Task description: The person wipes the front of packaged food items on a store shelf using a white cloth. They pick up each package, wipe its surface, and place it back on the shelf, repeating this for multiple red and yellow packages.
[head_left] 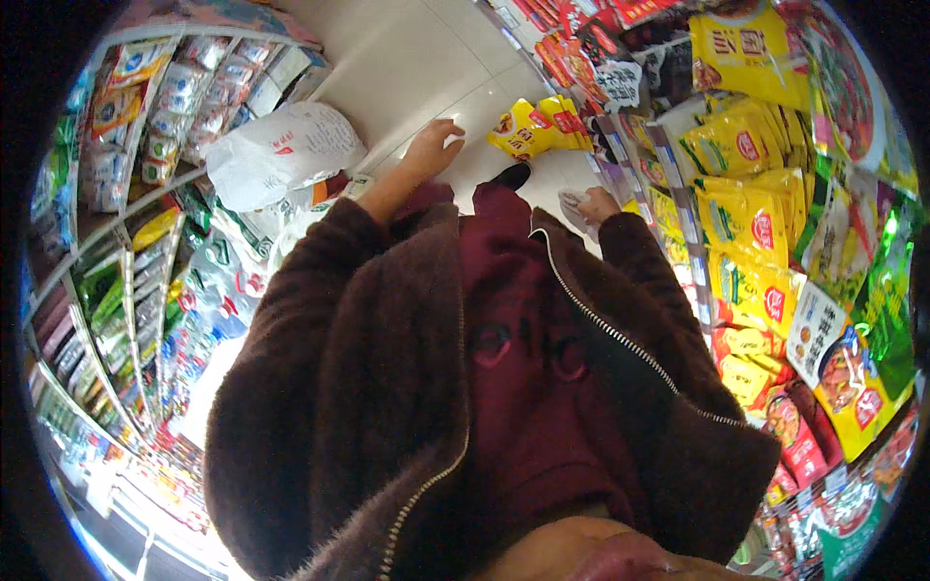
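My left hand [434, 149] is over the tiled floor with bent fingers, and nothing can be made out in its grasp. Close to its right, several yellow and red food packets [534, 129] lie by the foot of the right-hand shelves, just beyond the tip of a dark shoe [513, 176]. My right hand [599, 205] is beside those shelves, its fingers closed on a crumpled, greyish, cloth-like thing [573, 203]. Both arms are in brown fuzzy sleeves.
Shelves of yellow seasoning packets [745, 210] rise on the right. At left stand a large white printed sack [287, 149], plastic bottles [225, 290] and racks of small wrapped packs [174, 94]. Pale floor tiles [392, 51] run between the shelves.
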Demonstrator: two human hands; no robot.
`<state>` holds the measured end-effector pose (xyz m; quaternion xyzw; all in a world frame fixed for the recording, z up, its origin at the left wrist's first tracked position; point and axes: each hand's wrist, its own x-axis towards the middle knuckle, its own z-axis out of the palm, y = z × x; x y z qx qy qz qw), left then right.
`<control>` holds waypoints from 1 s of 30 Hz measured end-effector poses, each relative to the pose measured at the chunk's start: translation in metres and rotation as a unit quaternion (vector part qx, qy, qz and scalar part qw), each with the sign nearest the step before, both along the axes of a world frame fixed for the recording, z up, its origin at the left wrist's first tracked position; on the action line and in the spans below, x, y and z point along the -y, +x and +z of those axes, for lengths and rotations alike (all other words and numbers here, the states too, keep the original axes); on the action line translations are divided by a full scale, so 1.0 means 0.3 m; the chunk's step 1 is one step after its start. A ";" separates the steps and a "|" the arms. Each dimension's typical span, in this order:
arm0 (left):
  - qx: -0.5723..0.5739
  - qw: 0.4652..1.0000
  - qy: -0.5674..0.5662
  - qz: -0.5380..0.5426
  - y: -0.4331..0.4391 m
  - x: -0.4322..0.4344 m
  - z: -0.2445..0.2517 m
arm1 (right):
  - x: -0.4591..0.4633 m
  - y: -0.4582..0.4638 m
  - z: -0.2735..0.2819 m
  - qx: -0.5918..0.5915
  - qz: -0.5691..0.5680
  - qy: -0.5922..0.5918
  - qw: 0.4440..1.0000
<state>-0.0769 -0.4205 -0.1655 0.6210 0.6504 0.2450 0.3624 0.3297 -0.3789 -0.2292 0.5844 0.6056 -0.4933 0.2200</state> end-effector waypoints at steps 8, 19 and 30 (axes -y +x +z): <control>-0.006 0.988 -0.151 0.041 -0.107 0.334 -0.219 | -0.125 -0.259 -0.276 -0.010 0.071 0.046 0.996; -0.012 0.992 -0.108 0.071 -0.114 0.559 -0.504 | -0.338 -0.300 -1.148 0.028 0.103 0.160 0.981; -0.007 0.989 -0.113 0.097 -0.114 0.500 -0.559 | -0.368 -0.330 -1.231 0.046 0.098 0.075 0.991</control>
